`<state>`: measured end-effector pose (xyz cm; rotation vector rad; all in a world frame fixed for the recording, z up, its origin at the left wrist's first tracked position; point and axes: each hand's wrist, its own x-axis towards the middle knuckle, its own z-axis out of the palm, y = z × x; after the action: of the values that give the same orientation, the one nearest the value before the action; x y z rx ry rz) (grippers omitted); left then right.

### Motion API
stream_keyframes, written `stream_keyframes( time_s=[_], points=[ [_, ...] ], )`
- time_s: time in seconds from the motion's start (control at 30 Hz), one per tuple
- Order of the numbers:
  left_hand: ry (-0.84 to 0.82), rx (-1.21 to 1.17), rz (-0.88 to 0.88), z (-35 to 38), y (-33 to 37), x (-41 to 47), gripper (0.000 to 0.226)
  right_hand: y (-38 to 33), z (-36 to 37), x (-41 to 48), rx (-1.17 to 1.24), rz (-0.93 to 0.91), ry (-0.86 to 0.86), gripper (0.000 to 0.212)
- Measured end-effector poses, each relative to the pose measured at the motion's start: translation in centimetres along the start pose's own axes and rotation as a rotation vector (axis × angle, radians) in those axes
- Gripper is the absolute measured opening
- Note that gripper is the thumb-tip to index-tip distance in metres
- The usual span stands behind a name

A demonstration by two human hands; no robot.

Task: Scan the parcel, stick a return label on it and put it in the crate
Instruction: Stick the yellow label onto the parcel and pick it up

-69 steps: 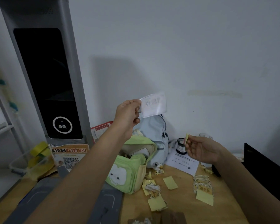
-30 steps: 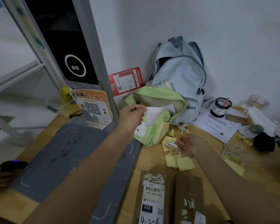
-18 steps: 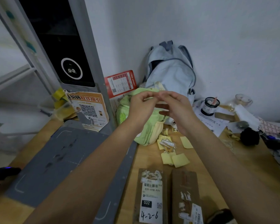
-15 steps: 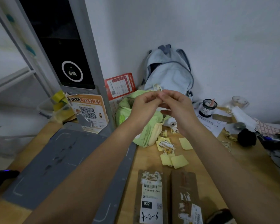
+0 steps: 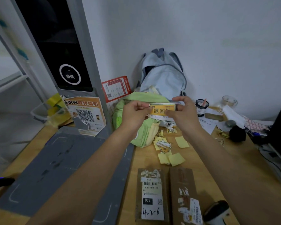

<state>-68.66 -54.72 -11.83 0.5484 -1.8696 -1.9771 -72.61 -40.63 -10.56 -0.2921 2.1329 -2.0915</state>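
I hold a yellow return label (image 5: 162, 109) with black characters stretched between both hands above the wooden table. My left hand (image 5: 135, 114) pinches its left edge and my right hand (image 5: 184, 113) pinches its right edge. Below, near the front of the table, lie two brown cardboard parcels side by side: the left parcel (image 5: 150, 194) bears a white barcode sticker marked 032, the right parcel (image 5: 184, 194) has torn white stickers. A dark hand scanner (image 5: 216, 211) shows at the bottom right. No crate is visible.
A grey scanning mat (image 5: 60, 163) covers the table's left side below a tall grey kiosk (image 5: 55, 46). A green bag (image 5: 139, 129) and pale blue backpack (image 5: 162, 75) stand behind the hands. Yellow paper scraps (image 5: 170, 155), a jar (image 5: 201, 107) and clutter lie at right.
The view dropped from the wall to the table. My hands came together over the green bag, and the label's yellow printed face now shows, held taut between both hands.
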Motion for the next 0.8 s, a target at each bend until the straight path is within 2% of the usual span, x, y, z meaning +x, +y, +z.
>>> stream_keyframes(
  time_s=[0.1,0.2,0.43,0.6,0.8],
  points=[
    [0.024,-0.056,-0.069,-0.5,-2.3,0.0,0.021,2.4,0.2,-0.3,-0.019,0.076,0.037,0.043],
    [0.075,-0.003,-0.097,-0.9,-4.8,-0.2,0.03,5.2,0.6,-0.5,-0.119,0.119,0.079,0.046],
    [0.157,-0.002,-0.248,-1.2,-11.3,-1.3,0.056,11.7,1.5,-0.4,-0.27,0.236,0.124,0.038],
    [0.174,0.132,-0.327,-1.7,-15.2,-2.0,0.039,15.2,1.5,-1.0,-0.407,0.299,0.07,0.038],
    [0.11,0.294,-0.337,-1.9,-19.2,-2.9,0.045,18.9,1.3,-2.0,-0.52,0.393,0.0,0.029]
  ],
)
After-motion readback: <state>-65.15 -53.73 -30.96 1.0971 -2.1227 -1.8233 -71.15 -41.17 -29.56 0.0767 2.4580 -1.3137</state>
